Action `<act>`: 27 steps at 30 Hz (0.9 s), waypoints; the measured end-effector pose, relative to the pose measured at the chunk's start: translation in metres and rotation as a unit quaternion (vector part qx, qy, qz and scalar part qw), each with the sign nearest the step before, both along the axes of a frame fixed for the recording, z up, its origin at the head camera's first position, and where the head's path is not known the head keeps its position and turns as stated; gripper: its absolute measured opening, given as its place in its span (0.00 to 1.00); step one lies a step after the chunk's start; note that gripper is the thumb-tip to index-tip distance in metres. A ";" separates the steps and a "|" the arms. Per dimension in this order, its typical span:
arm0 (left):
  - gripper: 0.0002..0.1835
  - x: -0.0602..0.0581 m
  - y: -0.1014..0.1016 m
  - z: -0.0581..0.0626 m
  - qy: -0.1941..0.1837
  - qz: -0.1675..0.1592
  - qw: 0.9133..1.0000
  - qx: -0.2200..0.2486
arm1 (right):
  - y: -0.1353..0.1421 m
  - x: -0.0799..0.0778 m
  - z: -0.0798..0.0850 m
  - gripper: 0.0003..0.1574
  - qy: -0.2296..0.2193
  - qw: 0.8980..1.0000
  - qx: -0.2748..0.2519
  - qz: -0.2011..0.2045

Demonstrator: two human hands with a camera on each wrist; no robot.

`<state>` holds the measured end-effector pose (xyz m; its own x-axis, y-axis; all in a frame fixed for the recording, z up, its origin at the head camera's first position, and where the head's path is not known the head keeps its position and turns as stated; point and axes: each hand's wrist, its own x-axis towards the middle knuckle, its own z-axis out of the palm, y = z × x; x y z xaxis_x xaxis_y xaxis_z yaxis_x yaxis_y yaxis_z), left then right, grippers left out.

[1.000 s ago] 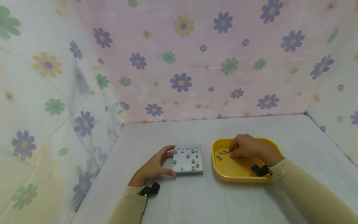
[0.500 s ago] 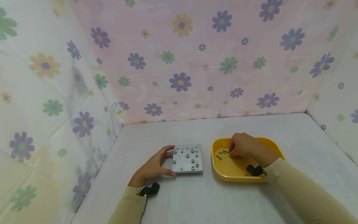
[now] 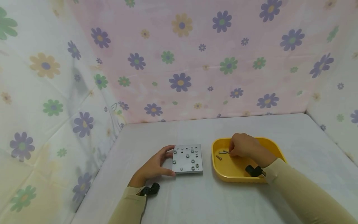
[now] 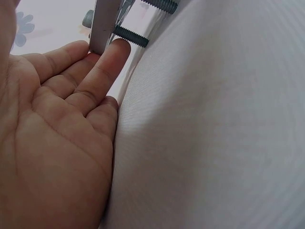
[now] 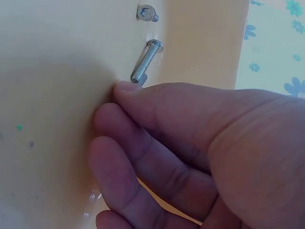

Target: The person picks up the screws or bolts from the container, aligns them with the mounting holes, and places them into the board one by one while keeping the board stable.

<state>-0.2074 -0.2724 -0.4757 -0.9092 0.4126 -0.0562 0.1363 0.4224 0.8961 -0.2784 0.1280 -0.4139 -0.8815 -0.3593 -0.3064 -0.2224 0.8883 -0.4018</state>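
A square metal plate point(image 3: 183, 163) with several socket-head screws point(image 3: 187, 156) in its face lies left of the tray. My left hand point(image 3: 153, 166) holds it by the left side, thumb at the near corner and forefinger at the far corner. In the left wrist view the fingertips meet the plate's edge point(image 4: 102, 28), and threaded screw shanks point(image 4: 131, 36) stick out below it. My right hand point(image 3: 244, 145) reaches into the yellow tray point(image 3: 223, 178), thumb and fingertips pinching a screw point(image 3: 227, 151) largely hidden behind the thumb in the right wrist view. Other screws point(image 5: 147, 61) lie beside it.
A loose screw point(image 3: 219, 157) rests on the tray floor near its left wall. White cloth point(image 3: 193, 202) covers the table. Flower-patterned fabric walls point(image 3: 156, 84) stand at the back and both sides.
My right wrist has shifted slightly left, its fingertips staying at the screws in the tray. The left hand and the metal plate have stayed put.
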 end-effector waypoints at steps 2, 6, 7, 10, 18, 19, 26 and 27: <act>0.61 0.000 0.000 -0.001 -0.001 0.001 1.000 0.000 | 0.000 0.000 -0.001 0.04 0.000 1.000 -0.001 0.000; 0.61 -0.001 0.000 -0.001 -0.002 0.002 1.000 -0.004 | 0.000 0.000 -0.002 0.03 -0.003 1.000 -0.003 0.003; 0.61 0.000 0.000 -0.001 -0.003 0.002 1.000 -0.006 | 0.001 0.000 -0.002 0.03 -0.004 1.000 -0.003 0.004; 0.61 0.000 0.001 0.001 -0.002 0.003 1.000 -0.007 | 0.002 -0.001 -0.004 0.03 -0.007 1.000 -0.005 0.006; 0.61 0.000 0.000 0.000 0.000 0.006 1.000 -0.012 | 0.003 -0.004 -0.007 0.04 -0.022 1.000 -0.014 0.007; 0.61 0.000 0.001 0.000 0.001 0.006 1.000 -0.011 | 0.004 -0.005 -0.008 0.04 -0.023 1.000 -0.015 0.008; 0.61 0.000 0.001 -0.001 0.002 0.006 1.000 -0.009 | 0.005 -0.006 -0.008 0.06 -0.033 0.999 -0.035 0.017; 0.61 0.000 0.001 0.000 0.001 0.007 1.000 -0.009 | 0.005 -0.005 -0.008 0.06 -0.034 0.998 -0.040 0.020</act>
<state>-0.2075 -0.2716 -0.4760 -0.9147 0.3994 -0.0612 0.1327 0.4400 0.8881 -0.2838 0.1326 -0.4221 -0.8444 -0.4192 -0.3336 -0.2272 0.8441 -0.4856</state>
